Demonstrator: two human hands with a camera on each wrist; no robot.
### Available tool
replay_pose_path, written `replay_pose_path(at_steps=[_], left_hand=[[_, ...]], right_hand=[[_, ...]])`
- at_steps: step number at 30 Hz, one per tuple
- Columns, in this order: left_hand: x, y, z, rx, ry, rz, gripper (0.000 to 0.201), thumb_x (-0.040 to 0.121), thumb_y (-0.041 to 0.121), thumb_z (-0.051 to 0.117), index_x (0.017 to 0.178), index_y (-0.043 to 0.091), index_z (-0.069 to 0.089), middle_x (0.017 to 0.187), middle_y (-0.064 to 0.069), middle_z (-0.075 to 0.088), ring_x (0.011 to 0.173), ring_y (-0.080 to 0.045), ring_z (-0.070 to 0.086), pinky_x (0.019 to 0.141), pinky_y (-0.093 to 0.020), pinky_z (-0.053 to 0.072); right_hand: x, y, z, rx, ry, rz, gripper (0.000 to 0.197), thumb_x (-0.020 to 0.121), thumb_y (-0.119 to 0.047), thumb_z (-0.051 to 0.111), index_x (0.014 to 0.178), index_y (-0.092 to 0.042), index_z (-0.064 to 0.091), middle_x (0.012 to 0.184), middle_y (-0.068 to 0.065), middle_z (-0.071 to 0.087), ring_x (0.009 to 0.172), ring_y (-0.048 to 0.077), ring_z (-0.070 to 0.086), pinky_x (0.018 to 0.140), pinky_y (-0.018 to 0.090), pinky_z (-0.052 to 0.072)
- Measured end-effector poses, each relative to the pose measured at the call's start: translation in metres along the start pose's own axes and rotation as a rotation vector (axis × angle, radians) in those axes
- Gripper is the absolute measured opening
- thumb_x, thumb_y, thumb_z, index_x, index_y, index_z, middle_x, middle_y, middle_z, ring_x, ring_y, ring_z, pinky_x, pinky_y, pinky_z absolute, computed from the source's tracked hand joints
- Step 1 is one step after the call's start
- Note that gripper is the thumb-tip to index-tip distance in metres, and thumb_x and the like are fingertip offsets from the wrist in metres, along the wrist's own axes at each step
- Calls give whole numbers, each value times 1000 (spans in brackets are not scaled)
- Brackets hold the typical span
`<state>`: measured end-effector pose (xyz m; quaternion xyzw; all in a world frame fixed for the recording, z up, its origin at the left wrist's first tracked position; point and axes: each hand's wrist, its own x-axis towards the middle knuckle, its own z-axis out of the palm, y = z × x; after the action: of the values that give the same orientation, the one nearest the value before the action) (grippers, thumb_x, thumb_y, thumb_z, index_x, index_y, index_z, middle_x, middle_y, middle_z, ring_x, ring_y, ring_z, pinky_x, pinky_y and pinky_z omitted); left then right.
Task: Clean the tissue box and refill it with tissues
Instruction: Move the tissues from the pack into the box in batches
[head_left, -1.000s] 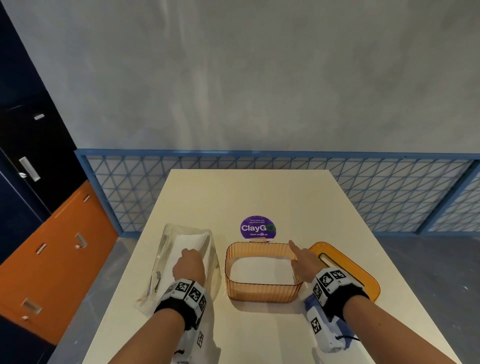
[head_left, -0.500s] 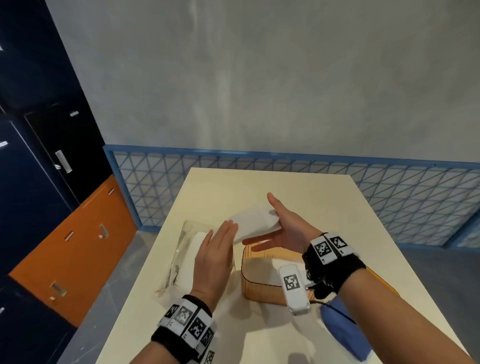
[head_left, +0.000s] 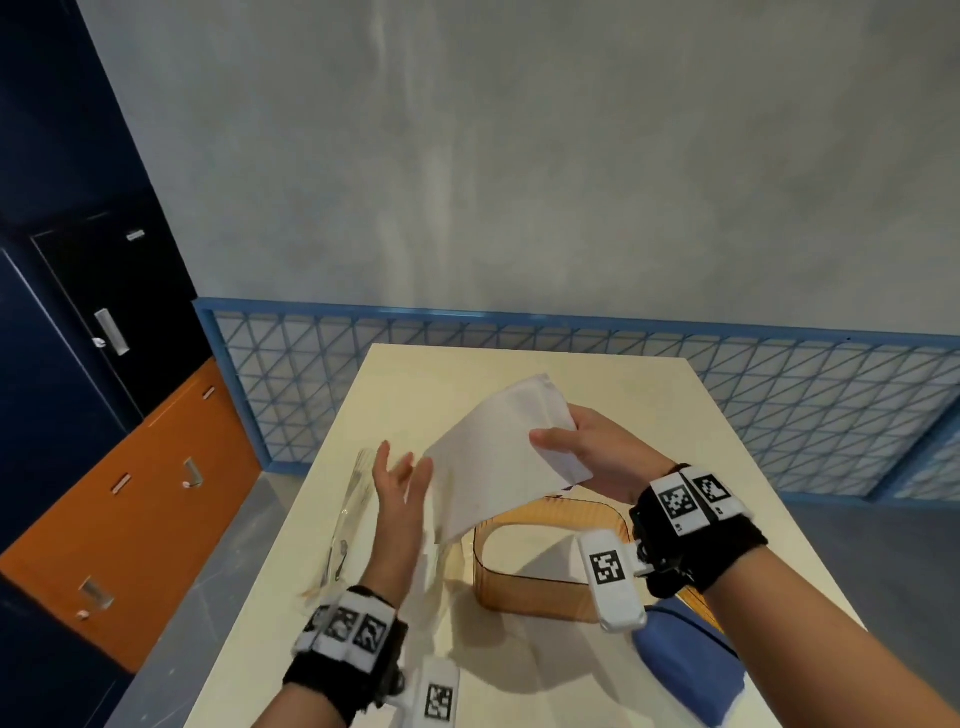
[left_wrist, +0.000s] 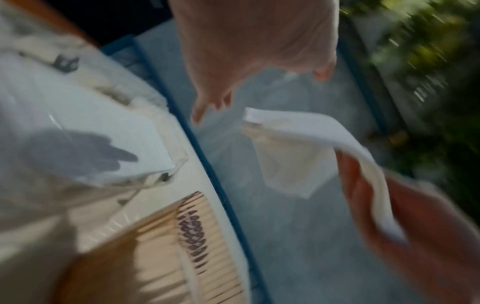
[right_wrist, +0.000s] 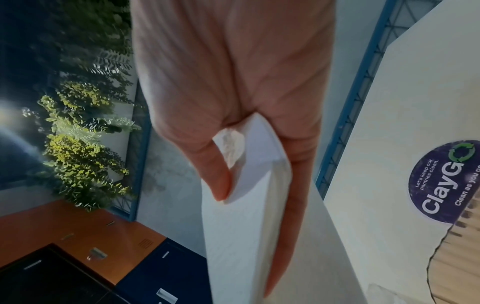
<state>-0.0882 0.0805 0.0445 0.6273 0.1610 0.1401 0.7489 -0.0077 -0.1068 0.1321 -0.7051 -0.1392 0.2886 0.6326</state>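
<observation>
Now — right hand (head_left: 597, 457) grip pinches white folded tissues (head_left: 498, 457) | left hand (head_left: 400, 493) spread

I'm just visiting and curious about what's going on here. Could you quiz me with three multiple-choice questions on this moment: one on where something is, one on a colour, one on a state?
1. Where is the stack of tissues?
A. inside the box
B. held up above the table
C. on the floor

2. What colour is the tissue box?
A. amber
B. green
C. black

3. How is the left hand?
A. gripping the box
B. open, holding nothing
C. fist on the table

Answers:
B, the right hand holds the stack of tissues over the table.
A, the tissue box is see-through amber.
B, the left hand has its fingers spread beside the stack.
</observation>
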Motion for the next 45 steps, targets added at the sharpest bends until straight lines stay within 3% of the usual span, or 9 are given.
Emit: replay_pose_path(at_steps=[2,5,12,20,30,35,39,42,45], left_hand=[[9,9,-2,-228,-173,-240,45,94,49,44,131,22,45,130,-10,56,108,-21,55,87,-34,50],[10,20,-1,-284,-310,-296,28,92,41,50,108,21,62,92,-3,71,79,-19,67,58,-28,55],[13,21,5,-251,-203,-153,17,95,18,52,111,18,58,96,0,70,87,-18,65,69,-32,55],[4,37,8,-117,-231,-43,27,95,16,49,122,16,53,104,2,62,93,-14,57,76,-29,48],[4,43,1,-73,-330,8,34,92,18,54,126,15,54,110,2,65,102,-17,60,86,-32,48],[3,50,-2,-53,-443,17,34,80,26,54,113,21,58,98,9,68,89,-6,63,79,-31,50],[4,57,-6,-46,-429,9,38,80,27,55,117,20,56,109,0,64,99,-17,59,84,-36,50],[5,56,-12,-102,-364,-13,33,80,26,59,113,22,59,104,0,67,99,-19,60,85,-36,50],[3,49,-15,-164,-302,-26,22,84,26,61,107,23,61,98,3,68,95,-18,60,84,-36,48]], right_hand=[[-5,-1,-2,26,-20,2,19,95,-10,49,114,-11,53,93,4,64,81,17,63,65,26,52],[-11,3,-5,111,-13,10,24,95,-8,47,118,-8,52,97,5,65,84,18,63,65,25,55],[-10,28,-11,333,292,-89,51,91,-2,54,133,-26,37,110,11,59,90,28,61,74,47,54],[-12,41,-7,231,341,-41,18,93,-20,56,110,-18,61,109,7,61,89,22,61,70,35,55],[-7,44,-9,254,216,67,32,89,-33,60,112,-12,61,116,6,62,100,25,60,84,42,51],[-3,44,-5,337,65,120,69,73,-50,69,127,-9,55,121,8,60,104,26,61,82,39,55],[4,49,2,437,-57,90,86,60,-51,80,131,-12,53,123,12,60,112,29,58,90,47,53],[7,50,2,477,-56,33,82,63,-44,81,131,-8,52,122,12,59,110,29,57,92,47,49],[5,43,-2,456,4,9,43,72,-37,73,104,-11,60,105,6,59,98,22,56,80,38,50]])
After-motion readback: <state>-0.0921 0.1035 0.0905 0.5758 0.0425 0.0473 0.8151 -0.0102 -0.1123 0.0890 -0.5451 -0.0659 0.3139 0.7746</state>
